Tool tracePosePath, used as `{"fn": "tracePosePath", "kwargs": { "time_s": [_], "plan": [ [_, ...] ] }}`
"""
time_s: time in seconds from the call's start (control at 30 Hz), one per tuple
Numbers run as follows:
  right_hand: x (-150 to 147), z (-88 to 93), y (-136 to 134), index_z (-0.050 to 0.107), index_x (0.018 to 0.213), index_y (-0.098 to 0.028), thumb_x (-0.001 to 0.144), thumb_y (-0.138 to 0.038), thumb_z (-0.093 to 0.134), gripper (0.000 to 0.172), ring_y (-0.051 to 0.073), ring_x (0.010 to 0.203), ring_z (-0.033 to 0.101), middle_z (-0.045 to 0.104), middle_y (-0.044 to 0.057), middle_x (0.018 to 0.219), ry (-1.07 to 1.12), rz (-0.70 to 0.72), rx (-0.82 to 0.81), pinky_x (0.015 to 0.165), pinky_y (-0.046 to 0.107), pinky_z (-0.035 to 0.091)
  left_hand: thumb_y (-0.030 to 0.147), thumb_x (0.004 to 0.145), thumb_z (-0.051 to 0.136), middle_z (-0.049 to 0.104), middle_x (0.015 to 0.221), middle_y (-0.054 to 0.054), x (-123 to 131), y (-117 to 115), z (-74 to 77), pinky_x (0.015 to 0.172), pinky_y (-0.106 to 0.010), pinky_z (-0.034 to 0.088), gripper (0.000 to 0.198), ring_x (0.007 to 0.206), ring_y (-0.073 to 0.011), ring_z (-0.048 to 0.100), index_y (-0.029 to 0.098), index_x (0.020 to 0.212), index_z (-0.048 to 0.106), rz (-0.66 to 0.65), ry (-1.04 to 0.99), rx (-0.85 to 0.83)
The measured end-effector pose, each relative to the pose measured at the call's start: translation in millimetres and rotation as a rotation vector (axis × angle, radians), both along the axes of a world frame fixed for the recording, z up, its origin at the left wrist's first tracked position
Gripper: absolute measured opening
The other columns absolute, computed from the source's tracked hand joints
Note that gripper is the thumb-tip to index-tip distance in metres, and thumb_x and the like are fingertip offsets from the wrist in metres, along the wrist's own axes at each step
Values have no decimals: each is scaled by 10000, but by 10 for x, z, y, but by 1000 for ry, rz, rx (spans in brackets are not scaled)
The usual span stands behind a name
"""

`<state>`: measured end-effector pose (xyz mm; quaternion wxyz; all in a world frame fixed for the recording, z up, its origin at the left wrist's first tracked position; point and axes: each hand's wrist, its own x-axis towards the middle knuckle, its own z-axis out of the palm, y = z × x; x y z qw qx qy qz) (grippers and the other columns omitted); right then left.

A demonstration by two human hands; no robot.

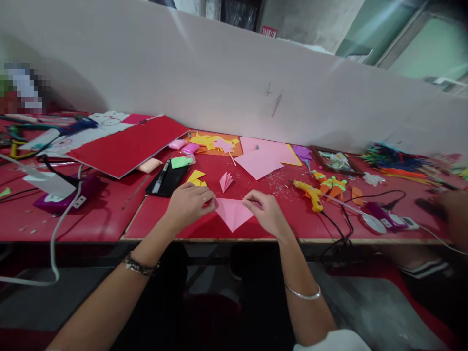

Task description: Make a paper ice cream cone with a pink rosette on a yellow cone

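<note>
Head view: I see left hand (190, 204) and right hand (266, 210) each pinching a top corner of the pink paper (234, 215) by the table's (296, 228) front edge. Just a triangle fold so far, I reckon, more creasing left.

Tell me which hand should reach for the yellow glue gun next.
Probably the right hand: it holds the folded pink paper triangle on the side where the yellow glue gun lies; the left hand is farther off.

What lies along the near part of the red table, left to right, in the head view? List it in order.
purple box → left hand → pink folded paper → right hand → yellow glue gun
</note>
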<state>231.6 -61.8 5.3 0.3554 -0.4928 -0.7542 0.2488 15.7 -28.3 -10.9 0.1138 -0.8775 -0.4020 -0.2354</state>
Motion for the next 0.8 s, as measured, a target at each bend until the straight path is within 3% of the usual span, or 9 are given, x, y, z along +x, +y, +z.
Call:
{"fn": "tracePosePath", "kwargs": {
  "time_s": [0.1, 0.17, 0.27, 0.33, 0.4, 0.5, 0.57, 0.67, 0.8],
  "plan": [
    [86, -4, 38, 518, 709, -163, 807, -282, 448, 169, 97, 629, 490, 527, -18, 648, 29, -56, 7, 575, 191, 350, 213, 772, 415, 638, 704, -24, -133, 123, 8, 674, -287, 357, 205, 634, -148, 548, 189, 693, 603, 111, -129, -26],
    [110, -5, 51, 523, 714, -161, 805, -276, 449, 165, 102, 646, 502, 540, -13, 664, 35, -92, 19, 588, 195, 358, 223, 777, 407, 643, 745, -33, -146, 178, 34, 662, -262, 378, 215, 668, -145, 557, 172, 724, 609, 188, -352, -74],
    [92, 18, 55, 539, 737, -159, 808, -282, 442, 172, 111, 679, 519, 563, 0, 699, 43, -46, -1, 614, 204, 378, 269, 812, 377, 646, 761, -29, -31, 191, 121, 634, -220, 400, 269, 689, -129, 562, 150, 778, 617, 75, -612, -236],
    [68, 51, 58, 550, 765, -161, 814, -287, 434, 178, 115, 701, 528, 578, 6, 726, 34, 18, -15, 633, 208, 387, 297, 816, 393, 652, 751, -16, 85, 179, 182, 628, -208, 399, 281, 683, -121, 565, 153, 806, 633, -138, -533, -427],
    [51, 86, 76, 554, 782, -166, 821, -280, 422, 178, 113, 700, 532, 587, 7, 738, -5, 34, 9, 635, 209, 386, 324, 803, 441, 652, 713, -7, 176, 182, 214, 594, -199, 380, 264, 639, -111, 554, 154, 770, 641, -246, -433, -497],
    [21, 115, 134, 541, 760, -175, 816, -240, 411, 156, 117, 683, 534, 592, 6, 723, -149, -1, 87, 660, 230, 380, 345, 804, 464, 638, 656, -6, 233, 228, 184, 544, -200, 334, 269, 583, -103, 525, 155, 712, 630, -248, -310, -476],
    [-24, 110, 176, 536, 735, -182, 794, -210, 423, 130, 131, 713, 538, 599, 8, 728, -290, -53, 164, 782, 293, 361, 344, 819, 449, 631, 646, -7, 243, 266, 133, 538, -205, 315, 276, 574, -103, 516, 159, 706, 621, -236, -250, -438],
    [-125, 74, 213, 552, 760, -202, 774, -205, 436, 117, 145, 769, 541, 613, 1, 764, -455, -124, 270, 939, 409, 225, 347, 831, 434, 613, 609, -6, 258, 299, 65, 553, -215, 309, 291, 564, -107, 507, 165, 686, 610, -234, -183, -360],
    [-209, 7, 228, 554, 744, -208, 766, -194, 429, 127, 120, 705, 537, 611, -22, 710, -510, -105, 297, 945, 382, 218, 358, 832, 436, 619, 622, -14, 260, 303, 38, 586, -230, 326, 285, 597, -124, 531, 169, 708, 610, -219, -154, -317]
  ]
}}
